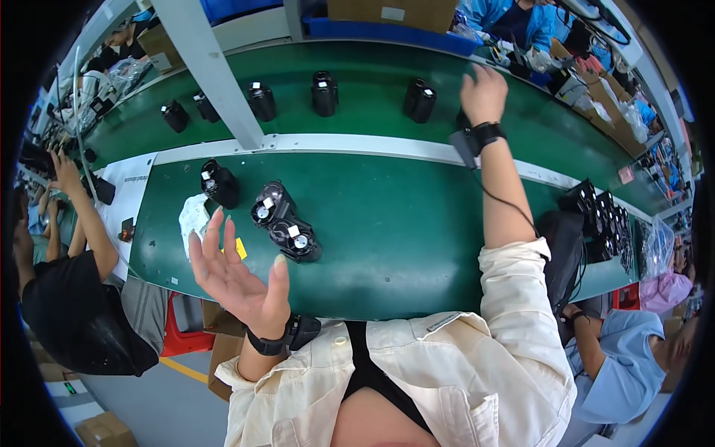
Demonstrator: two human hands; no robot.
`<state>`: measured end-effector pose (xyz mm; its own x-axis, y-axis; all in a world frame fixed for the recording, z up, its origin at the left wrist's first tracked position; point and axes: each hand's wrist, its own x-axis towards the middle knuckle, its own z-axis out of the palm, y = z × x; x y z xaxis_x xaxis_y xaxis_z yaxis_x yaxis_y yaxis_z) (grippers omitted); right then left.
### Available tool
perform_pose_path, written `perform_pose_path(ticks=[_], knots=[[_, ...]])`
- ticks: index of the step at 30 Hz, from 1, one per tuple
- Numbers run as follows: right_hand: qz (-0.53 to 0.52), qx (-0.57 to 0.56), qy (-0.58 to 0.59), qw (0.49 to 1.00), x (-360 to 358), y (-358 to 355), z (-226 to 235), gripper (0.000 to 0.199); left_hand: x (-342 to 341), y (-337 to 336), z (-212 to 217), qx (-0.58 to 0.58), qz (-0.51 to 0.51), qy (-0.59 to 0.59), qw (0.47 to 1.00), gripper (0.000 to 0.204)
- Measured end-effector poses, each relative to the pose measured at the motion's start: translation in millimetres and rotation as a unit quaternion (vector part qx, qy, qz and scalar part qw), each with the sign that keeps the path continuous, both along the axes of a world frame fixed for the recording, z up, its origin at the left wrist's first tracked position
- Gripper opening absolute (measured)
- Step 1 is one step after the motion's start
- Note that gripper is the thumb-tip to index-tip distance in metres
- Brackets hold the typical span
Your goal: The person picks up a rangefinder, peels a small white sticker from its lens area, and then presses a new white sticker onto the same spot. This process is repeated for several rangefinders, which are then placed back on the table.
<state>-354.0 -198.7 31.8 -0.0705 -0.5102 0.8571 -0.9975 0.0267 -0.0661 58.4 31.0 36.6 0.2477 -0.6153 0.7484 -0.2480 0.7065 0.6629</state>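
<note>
Pair: two black parts (287, 225) lie joined or touching on my green bench (402, 238), left of centre in the frame. Their long axis runs from upper left to lower right, and the round openings with white tags face up toward me.
Pair to left hand: my left hand (234, 279) is below and to the left of the pair, near it but not touching.
Left hand: open wide, palm up, fingers spread, holding nothing that I can see. A black band sits on the wrist.
Third part: another black part (220, 184) stands just upper left of the pair, apart from it.
Cloth: a white cloth (194, 217) lies left of the pair, with a yellow tag (240, 248) below it, beside my fingers.
Right hand: my right hand (482, 93) is at upper centre right, well apart from the pair, stretched over the conveyor (372, 82). I see its back only; I cannot tell whether it grips anything.
Conveyor: a row of black units (325, 94) stands along it.
Far right: a cluster of black parts (599, 216) sits at the bench end.
</note>
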Motion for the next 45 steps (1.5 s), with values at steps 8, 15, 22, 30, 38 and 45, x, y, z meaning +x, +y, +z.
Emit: perform_pose_path(ticks=[8, 15, 22, 30, 38, 45], knots=[[0.327, 0.25, -0.207, 0.888, 209, -45, -11, 0.078, 8, 11, 6, 0.018, 0.018, -0.046, 0.999, 0.089], [0.306, 0.193, -0.014, 0.932, 264, -71, -4, 0.097, 25, 16, 2, 0.034, 0.034, -0.038, 0.998, 0.087], [0.319, 0.369, -0.148, 0.861, 312, -105, -15, 0.093, 24, 21, 7, 0.02, 0.032, -0.049, 0.998, 0.084], [0.454, 0.332, -0.193, 0.804, 251, -36, 26, 0.083, 27, 26, 6, 0.045, -0.025, -0.047, 0.998, 0.092], [0.725, 0.494, -0.097, 0.471, 188, 159, 120, 0.08, -14, 7, 33, 0.202, -0.355, 0.013, 0.913, 0.114], [0.735, 0.314, -0.108, 0.591, 146, 196, 114, 0.065, -31, 10, 20, 0.331, -0.464, -0.016, 0.821, 0.093]])
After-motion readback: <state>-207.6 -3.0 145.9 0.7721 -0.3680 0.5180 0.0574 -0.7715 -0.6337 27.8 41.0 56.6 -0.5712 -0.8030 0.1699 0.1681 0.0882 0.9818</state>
